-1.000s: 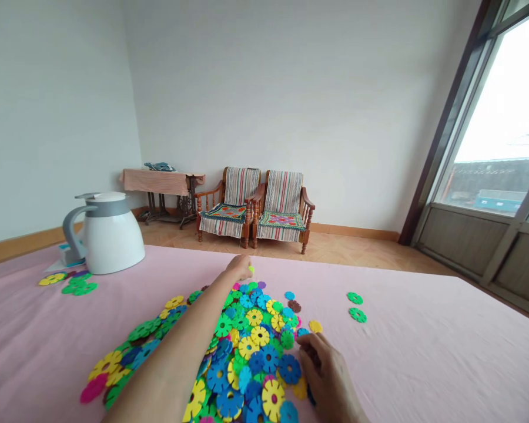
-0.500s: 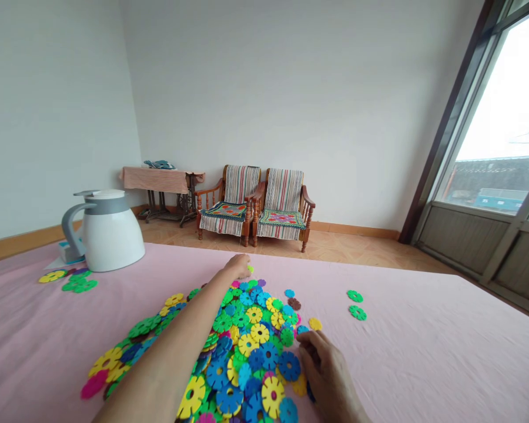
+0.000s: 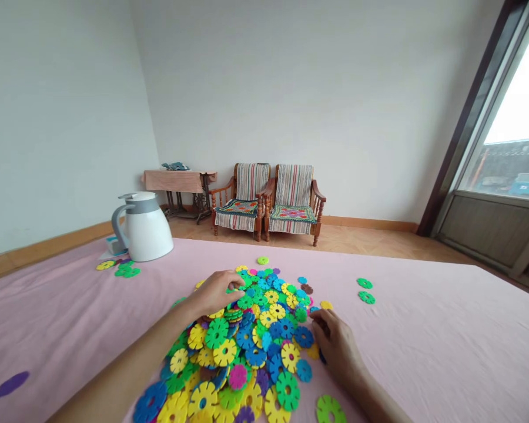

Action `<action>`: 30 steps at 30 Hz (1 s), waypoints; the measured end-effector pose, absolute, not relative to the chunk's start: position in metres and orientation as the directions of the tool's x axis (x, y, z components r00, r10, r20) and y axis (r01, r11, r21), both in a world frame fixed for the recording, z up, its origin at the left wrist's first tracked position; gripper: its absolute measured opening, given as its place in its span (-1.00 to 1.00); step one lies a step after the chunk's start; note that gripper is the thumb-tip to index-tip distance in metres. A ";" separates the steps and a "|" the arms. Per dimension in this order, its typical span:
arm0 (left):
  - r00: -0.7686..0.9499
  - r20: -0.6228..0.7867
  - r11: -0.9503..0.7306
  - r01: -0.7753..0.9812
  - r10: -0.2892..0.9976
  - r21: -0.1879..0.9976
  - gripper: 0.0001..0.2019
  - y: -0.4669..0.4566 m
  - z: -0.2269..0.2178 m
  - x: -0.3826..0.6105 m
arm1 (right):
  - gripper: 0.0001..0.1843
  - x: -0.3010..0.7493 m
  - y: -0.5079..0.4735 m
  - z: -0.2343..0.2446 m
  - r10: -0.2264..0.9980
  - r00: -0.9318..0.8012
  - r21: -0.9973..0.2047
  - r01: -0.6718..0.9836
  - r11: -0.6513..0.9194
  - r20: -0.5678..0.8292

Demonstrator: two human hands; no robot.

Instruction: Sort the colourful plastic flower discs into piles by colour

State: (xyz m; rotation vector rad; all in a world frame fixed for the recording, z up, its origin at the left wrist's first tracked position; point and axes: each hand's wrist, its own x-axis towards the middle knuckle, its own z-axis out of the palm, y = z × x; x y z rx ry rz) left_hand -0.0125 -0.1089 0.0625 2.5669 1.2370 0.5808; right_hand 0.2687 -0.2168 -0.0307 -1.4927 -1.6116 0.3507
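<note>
A heap of flat, flower-shaped plastic discs (image 3: 251,335) in blue, green, yellow, pink and purple lies on the pink tablecloth (image 3: 445,352). My left hand (image 3: 218,292) reaches across the heap's far left side, fingers curled down onto green discs; whether it grips one I cannot make out. My right hand (image 3: 337,346) rests at the heap's right edge, fingers bent and touching the discs there. One light green disc (image 3: 263,260) lies alone beyond the heap.
A white jug (image 3: 146,226) stands at the far left with a few discs (image 3: 120,269) beside it. Two green discs (image 3: 365,290) lie to the right, a purple one (image 3: 11,383) near left. Two wooden chairs (image 3: 271,202) and a small table (image 3: 178,182) stand by the wall.
My left hand has drawn back from the far edge of the heap onto its left part, leaving a light green disc beyond. The view has shifted, so the jug appears nearer the middle.
</note>
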 end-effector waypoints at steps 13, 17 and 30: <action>0.359 0.410 -0.519 0.753 0.839 0.404 -0.86 -0.135 0.036 -0.016 | -0.77 0.272 -0.213 -0.038 0.885 0.107 -0.674 0.691 0.261 0.453; 0.334 0.461 -0.548 0.687 0.822 0.477 -0.88 -0.151 0.034 -0.007 | -0.76 0.274 -0.211 -0.041 0.878 0.107 -0.664 0.698 0.267 0.466; 0.282 0.355 -0.440 0.346 0.891 0.829 -0.80 -0.217 0.044 0.036 | -0.72 0.213 -0.244 0.023 0.925 -0.078 -0.830 0.417 0.370 0.373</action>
